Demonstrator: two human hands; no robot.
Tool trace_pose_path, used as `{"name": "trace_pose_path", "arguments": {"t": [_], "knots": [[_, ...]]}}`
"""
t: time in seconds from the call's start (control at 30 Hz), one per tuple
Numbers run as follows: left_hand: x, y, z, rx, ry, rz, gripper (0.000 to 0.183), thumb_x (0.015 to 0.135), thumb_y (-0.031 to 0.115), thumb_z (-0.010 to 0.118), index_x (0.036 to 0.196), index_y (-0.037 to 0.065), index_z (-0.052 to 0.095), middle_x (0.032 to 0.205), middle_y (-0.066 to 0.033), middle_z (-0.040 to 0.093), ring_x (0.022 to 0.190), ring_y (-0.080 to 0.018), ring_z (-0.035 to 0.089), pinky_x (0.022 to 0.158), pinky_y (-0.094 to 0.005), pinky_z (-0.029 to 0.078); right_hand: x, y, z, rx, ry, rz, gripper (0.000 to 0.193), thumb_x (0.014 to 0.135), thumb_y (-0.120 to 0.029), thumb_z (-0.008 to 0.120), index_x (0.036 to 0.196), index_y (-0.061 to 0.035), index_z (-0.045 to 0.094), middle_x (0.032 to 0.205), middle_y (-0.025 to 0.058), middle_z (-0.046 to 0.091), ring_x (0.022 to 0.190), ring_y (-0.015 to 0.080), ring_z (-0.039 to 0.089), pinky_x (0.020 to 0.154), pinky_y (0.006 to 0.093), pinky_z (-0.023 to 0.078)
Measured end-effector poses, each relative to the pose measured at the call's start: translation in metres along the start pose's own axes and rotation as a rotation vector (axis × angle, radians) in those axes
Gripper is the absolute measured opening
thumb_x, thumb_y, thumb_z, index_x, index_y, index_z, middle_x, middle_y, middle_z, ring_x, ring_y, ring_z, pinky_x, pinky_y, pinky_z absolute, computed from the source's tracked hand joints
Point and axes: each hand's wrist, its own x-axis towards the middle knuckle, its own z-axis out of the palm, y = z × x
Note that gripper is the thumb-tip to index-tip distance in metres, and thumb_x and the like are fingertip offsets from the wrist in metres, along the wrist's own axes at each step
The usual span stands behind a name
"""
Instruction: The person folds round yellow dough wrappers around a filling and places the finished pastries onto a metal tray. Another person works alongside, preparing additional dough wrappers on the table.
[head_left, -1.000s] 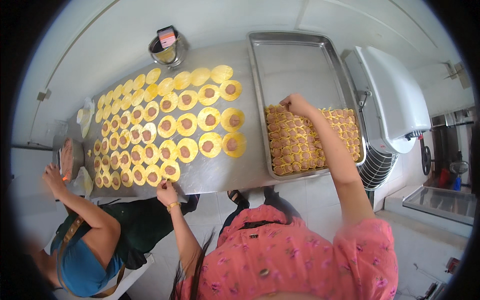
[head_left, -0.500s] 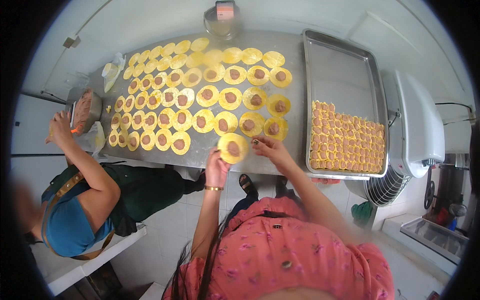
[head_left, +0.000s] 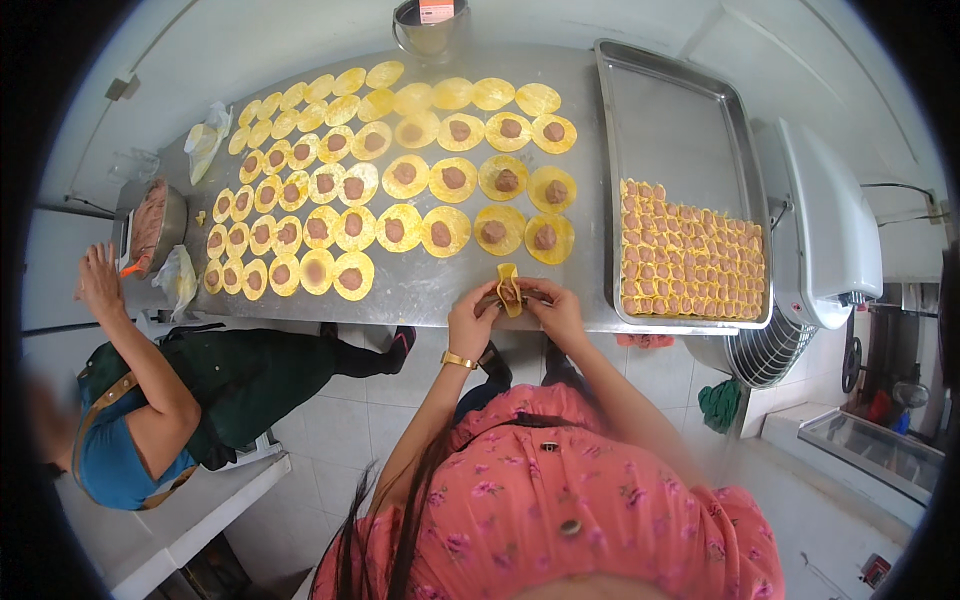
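Observation:
My left hand [head_left: 472, 318] and my right hand [head_left: 553, 303] meet at the near edge of the steel table [head_left: 440, 285], both pinching one yellow dumpling wrapper [head_left: 509, 287] folded over a brown filling. Just beyond my hands lie rows of round yellow wrappers [head_left: 445, 231], most with a dab of brown filling in the middle. A steel tray [head_left: 668, 120] at the right holds several tightly packed folded dumplings [head_left: 690, 265] in its near half.
A seated person in a blue top [head_left: 120, 420] reaches toward a bowl of filling [head_left: 152, 222] at the table's left end. A metal pot [head_left: 428, 22] stands at the far edge. A white machine [head_left: 830, 230] sits right of the tray.
My right hand came back from the tray to the table's near edge. Both hands lifted a filled wrapper from the front row and folded it between them.

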Motion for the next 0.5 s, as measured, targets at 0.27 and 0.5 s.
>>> {"name": "trace_pose_path", "arguments": {"t": [0.27, 0.5], "knots": [[0.003, 0.004, 0.004, -0.327, -0.03, -0.145, 0.015, 0.079, -0.005, 0.057, 0.093, 0.001, 0.057, 0.098, -0.0051, 0.06, 0.087, -0.0111, 0.058, 0.076, -0.0242, 0.05, 0.003, -0.006, -0.004, 0.127, 0.044, 0.11, 0.019, 0.077, 0.005, 0.057, 0.095, 0.0003, 0.059, 0.094, 0.0047, 0.06, 0.087, 0.0117, 0.058, 0.076, 0.0235, 0.045], [-0.001, 0.022, 0.011, -0.448, -0.032, -0.157, 0.013, 0.078, -0.004, 0.059, 0.087, 0.003, 0.053, 0.089, -0.0034, 0.056, 0.09, -0.0125, 0.058, 0.075, -0.0239, 0.05, -0.01, -0.02, -0.015, 0.407, -0.042, 0.023, 0.017, 0.078, 0.003, 0.058, 0.094, 0.0019, 0.058, 0.088, 0.0027, 0.062, 0.087, 0.0107, 0.057, 0.076, 0.0235, 0.044]]}}
